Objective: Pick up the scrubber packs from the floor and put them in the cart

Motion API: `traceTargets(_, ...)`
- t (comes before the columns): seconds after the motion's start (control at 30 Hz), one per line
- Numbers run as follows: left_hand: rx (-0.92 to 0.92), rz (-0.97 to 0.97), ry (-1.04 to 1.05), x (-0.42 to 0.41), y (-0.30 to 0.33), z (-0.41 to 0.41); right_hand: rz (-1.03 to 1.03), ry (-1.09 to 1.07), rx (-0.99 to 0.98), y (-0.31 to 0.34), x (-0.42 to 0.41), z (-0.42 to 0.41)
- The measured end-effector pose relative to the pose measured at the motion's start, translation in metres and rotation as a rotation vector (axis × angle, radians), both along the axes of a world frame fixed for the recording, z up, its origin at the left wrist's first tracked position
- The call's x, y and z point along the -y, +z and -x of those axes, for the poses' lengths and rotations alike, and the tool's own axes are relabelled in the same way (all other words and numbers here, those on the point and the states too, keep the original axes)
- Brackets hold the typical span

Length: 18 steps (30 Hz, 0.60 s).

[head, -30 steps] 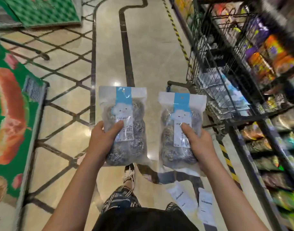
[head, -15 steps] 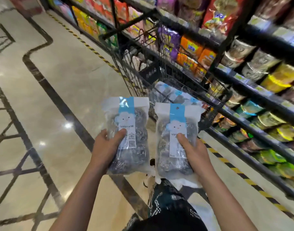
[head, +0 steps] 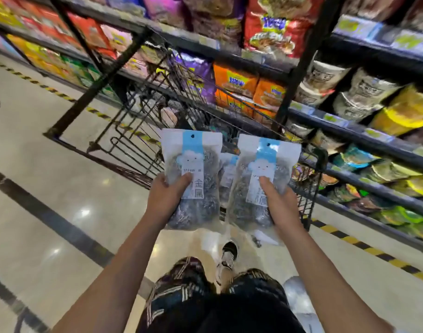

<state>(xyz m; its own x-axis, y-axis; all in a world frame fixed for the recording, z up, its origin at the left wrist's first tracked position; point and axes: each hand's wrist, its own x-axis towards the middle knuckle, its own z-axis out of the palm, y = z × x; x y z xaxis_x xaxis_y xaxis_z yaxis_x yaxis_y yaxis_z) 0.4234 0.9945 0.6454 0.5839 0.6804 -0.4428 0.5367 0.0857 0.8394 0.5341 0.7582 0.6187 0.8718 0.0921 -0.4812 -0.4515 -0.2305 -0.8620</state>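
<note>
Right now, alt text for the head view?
Left hand and right hand each hold a clear scrubber pack, left pack and right pack, upright in front of a black wire cart that already holds similar packs. Snack shelves line the right; glossy tiled floor lies to the left.

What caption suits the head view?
Left hand and right hand each hold a scrubber pack before the cart.

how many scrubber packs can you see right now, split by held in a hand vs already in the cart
Held in a hand: 2, one in the left hand (left pack) and one in the right hand (right pack).
In the cart: at least 1, a pack in the cart showing between the two held ones; others may be hidden.
Total visible: 3
</note>
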Motion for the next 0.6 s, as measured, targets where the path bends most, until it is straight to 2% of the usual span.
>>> traceTargets(0.23, -0.120, -0.044, -0.200, -0.062, -0.065, -0.117, 0.167, -0.145, -0.162, -0.082, -0.073, -0.069)
traceTargets(0.37, -0.277, -0.023, -0.328, -0.103, -0.139, -0.157, 0.228, -0.180, -0.247, -0.149, -0.114, -0.089)
traceTargets(0.5, -0.395, -0.027, -0.390, -0.128, -0.215, -0.182, 0.325, -0.114, -0.325, -0.218, -0.146, -0.102)
traceTargets(0.6, -0.488, -0.030, -0.432, -0.138, -0.259, -0.189, 0.432, -0.055, -0.277, -0.271, -0.156, -0.107)
